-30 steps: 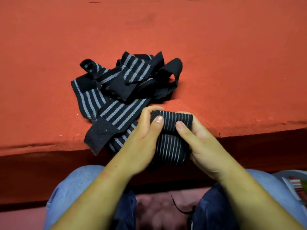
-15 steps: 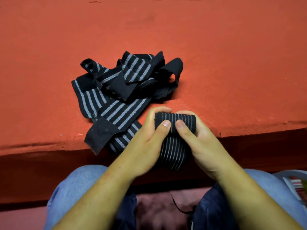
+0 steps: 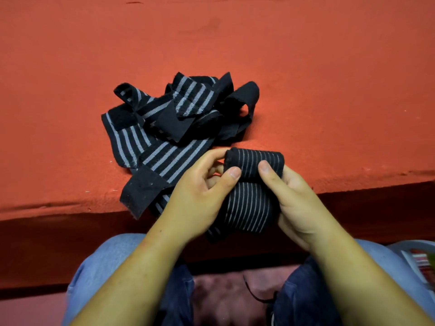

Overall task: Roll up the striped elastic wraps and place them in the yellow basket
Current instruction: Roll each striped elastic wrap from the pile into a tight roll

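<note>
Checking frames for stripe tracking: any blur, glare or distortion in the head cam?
Head view: stripes on the rolled wrap and the loose pile read sharp; no motion blur on the left hand or right hand. The light is flat and dim, with no glare. There is deep shadow below the red surface, and its front edge looks slightly bowed, likely wide-angle.

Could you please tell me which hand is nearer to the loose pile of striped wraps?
Left. The left hand sits right at the near edge of the pile, gripping the roll; the right hand grips the roll's other end, apart from the pile.
</note>
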A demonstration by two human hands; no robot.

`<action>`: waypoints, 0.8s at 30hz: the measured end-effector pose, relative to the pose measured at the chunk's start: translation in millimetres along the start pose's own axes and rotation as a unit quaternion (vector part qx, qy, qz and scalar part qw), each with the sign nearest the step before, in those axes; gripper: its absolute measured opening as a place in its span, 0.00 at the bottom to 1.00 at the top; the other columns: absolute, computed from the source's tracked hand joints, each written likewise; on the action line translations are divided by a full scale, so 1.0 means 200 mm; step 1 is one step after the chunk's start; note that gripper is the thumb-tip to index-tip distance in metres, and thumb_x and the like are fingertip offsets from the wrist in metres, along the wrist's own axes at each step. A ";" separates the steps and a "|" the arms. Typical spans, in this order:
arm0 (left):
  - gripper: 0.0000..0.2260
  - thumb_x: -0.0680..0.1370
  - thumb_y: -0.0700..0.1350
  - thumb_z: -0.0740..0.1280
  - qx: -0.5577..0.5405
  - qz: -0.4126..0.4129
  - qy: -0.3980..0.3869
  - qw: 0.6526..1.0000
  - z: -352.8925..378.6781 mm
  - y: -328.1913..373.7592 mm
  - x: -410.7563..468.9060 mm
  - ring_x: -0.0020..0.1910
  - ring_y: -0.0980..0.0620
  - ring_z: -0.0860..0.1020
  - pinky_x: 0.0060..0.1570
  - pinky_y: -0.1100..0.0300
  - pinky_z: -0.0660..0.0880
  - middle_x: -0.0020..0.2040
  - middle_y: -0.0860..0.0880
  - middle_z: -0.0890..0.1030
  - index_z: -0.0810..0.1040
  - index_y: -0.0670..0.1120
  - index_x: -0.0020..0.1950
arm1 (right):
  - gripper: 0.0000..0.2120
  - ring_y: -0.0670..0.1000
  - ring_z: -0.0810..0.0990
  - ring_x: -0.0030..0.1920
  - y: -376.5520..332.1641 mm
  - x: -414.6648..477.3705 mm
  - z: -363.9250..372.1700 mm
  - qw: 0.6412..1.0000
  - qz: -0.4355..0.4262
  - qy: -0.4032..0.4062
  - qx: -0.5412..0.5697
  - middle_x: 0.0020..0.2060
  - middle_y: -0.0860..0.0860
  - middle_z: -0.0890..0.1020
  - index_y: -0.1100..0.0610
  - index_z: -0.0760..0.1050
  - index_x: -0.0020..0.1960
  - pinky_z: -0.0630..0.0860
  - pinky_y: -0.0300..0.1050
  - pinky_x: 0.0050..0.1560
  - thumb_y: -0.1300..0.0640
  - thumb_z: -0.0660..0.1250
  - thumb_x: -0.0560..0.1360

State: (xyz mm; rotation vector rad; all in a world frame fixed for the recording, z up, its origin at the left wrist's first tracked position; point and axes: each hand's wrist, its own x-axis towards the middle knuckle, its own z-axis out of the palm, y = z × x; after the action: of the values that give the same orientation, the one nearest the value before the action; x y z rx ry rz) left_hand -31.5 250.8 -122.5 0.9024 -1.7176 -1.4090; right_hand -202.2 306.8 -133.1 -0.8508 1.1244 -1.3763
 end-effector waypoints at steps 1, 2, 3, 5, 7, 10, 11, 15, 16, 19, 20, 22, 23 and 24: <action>0.12 0.83 0.45 0.67 -0.009 0.000 0.001 1.000 0.00 0.00 0.00 0.56 0.55 0.84 0.61 0.57 0.79 0.56 0.50 0.85 0.77 0.51 0.67 | 0.22 0.55 0.84 0.63 -0.01 0.00 0.01 1.000 0.007 -0.005 0.005 0.61 0.56 0.86 0.58 0.78 0.67 0.78 0.52 0.65 0.47 0.65 0.78; 0.13 0.83 0.44 0.67 -0.013 0.002 0.002 1.000 -0.01 0.00 0.00 0.55 0.55 0.84 0.58 0.59 0.79 0.56 0.52 0.85 0.77 0.51 0.67 | 0.22 0.55 0.84 0.64 -0.01 0.00 0.01 1.000 0.013 -0.009 0.010 0.61 0.56 0.86 0.58 0.78 0.68 0.77 0.51 0.66 0.47 0.64 0.79; 0.13 0.83 0.43 0.67 -0.011 0.005 0.004 1.000 -0.01 0.01 0.00 0.53 0.55 0.85 0.55 0.60 0.79 0.55 0.54 0.85 0.77 0.52 0.67 | 0.23 0.55 0.84 0.64 -0.01 0.00 0.01 1.000 0.020 -0.012 0.014 0.61 0.56 0.86 0.59 0.78 0.68 0.77 0.51 0.66 0.46 0.63 0.79; 0.13 0.83 0.41 0.67 0.002 0.013 0.009 1.000 -0.01 0.00 0.00 0.50 0.52 0.85 0.52 0.58 0.80 0.55 0.54 0.85 0.76 0.53 0.66 | 0.24 0.55 0.84 0.63 -0.01 -0.01 0.02 0.999 0.033 -0.014 0.019 0.60 0.57 0.86 0.59 0.78 0.67 0.77 0.51 0.66 0.44 0.61 0.80; 0.15 0.83 0.38 0.68 0.015 0.028 0.015 0.999 -0.02 -0.01 0.00 0.55 0.54 0.84 0.56 0.59 0.79 0.58 0.54 0.83 0.77 0.54 0.66 | 0.26 0.56 0.84 0.64 -0.01 -0.01 0.02 0.999 0.047 -0.015 0.022 0.60 0.58 0.86 0.59 0.79 0.67 0.76 0.54 0.68 0.42 0.60 0.79; 0.17 0.81 0.35 0.69 0.054 0.048 0.017 0.997 -0.01 0.00 0.00 0.61 0.53 0.81 0.61 0.61 0.77 0.59 0.55 0.82 0.78 0.55 0.64 | 0.27 0.54 0.85 0.62 -0.02 -0.01 0.02 0.998 0.052 -0.009 0.030 0.59 0.56 0.87 0.56 0.85 0.60 0.76 0.53 0.68 0.38 0.60 0.77; 0.18 0.81 0.35 0.69 0.061 0.051 0.016 0.997 -0.01 0.00 0.00 0.58 0.53 0.82 0.60 0.61 0.77 0.59 0.56 0.82 0.79 0.55 0.64 | 0.26 0.53 0.85 0.61 -0.02 -0.01 0.02 0.998 0.052 -0.004 0.032 0.57 0.56 0.87 0.54 0.87 0.56 0.77 0.52 0.66 0.37 0.60 0.76; 0.19 0.80 0.33 0.70 0.055 0.048 0.011 0.997 -0.01 0.00 -0.01 0.55 0.47 0.82 0.57 0.57 0.80 0.58 0.54 0.83 0.79 0.56 0.63 | 0.24 0.56 0.86 0.59 -0.03 0.00 0.02 0.999 0.039 0.018 0.030 0.55 0.58 0.87 0.57 0.86 0.56 0.80 0.51 0.64 0.40 0.63 0.76; 0.20 0.80 0.32 0.70 0.048 0.044 0.006 0.998 -0.01 0.01 -0.01 0.55 0.48 0.83 0.57 0.57 0.80 0.59 0.54 0.83 0.79 0.56 0.63 | 0.23 0.57 0.86 0.59 -0.02 0.00 0.01 0.998 0.036 0.028 0.034 0.55 0.60 0.87 0.59 0.85 0.58 0.79 0.53 0.64 0.42 0.64 0.77; 0.22 0.79 0.32 0.69 0.011 0.007 -0.022 1.000 -0.02 0.02 -0.02 0.58 0.51 0.83 0.57 0.57 0.81 0.60 0.54 0.82 0.78 0.56 0.65 | 0.17 0.56 0.86 0.54 -0.01 0.01 -0.01 0.998 0.024 0.045 0.036 0.53 0.60 0.87 0.60 0.83 0.58 0.79 0.52 0.58 0.49 0.66 0.79; 0.21 0.80 0.34 0.69 -0.001 -0.007 -0.026 1.000 -0.01 0.02 -0.02 0.58 0.51 0.83 0.57 0.57 0.81 0.60 0.53 0.82 0.77 0.56 0.67 | 0.14 0.56 0.86 0.54 -0.01 0.01 -0.01 0.998 0.020 0.045 0.026 0.53 0.60 0.87 0.59 0.84 0.57 0.79 0.52 0.57 0.51 0.66 0.80; 0.19 0.81 0.39 0.70 0.002 -0.021 -0.015 1.000 -0.01 0.01 -0.02 0.56 0.53 0.84 0.56 0.60 0.80 0.59 0.51 0.83 0.75 0.55 0.69 | 0.10 0.56 0.86 0.54 0.00 0.01 -0.02 0.999 0.013 0.042 0.017 0.53 0.59 0.87 0.55 0.84 0.55 0.79 0.52 0.55 0.54 0.67 0.80; 0.18 0.82 0.43 0.70 0.010 -0.025 -0.010 1.000 -0.01 0.00 -0.01 0.57 0.56 0.84 0.57 0.62 0.78 0.60 0.52 0.83 0.75 0.55 0.71 | 0.09 0.55 0.86 0.55 0.00 0.01 -0.02 0.999 0.010 0.038 0.016 0.54 0.58 0.87 0.54 0.84 0.55 0.80 0.50 0.55 0.54 0.68 0.79; 0.19 0.82 0.47 0.70 0.015 -0.030 -0.009 0.999 0.00 -0.01 -0.01 0.59 0.58 0.83 0.59 0.63 0.77 0.62 0.53 0.83 0.73 0.54 0.73 | 0.10 0.56 0.86 0.57 0.00 0.01 -0.02 0.999 0.004 0.029 0.016 0.55 0.58 0.87 0.53 0.83 0.57 0.80 0.50 0.55 0.55 0.68 0.78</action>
State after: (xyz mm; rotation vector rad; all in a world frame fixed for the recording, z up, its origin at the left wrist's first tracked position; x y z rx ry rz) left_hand -30.2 252.0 -124.0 0.9668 -1.7414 -1.4371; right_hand -207.0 306.1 -135.2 -0.7870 1.1471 -1.4165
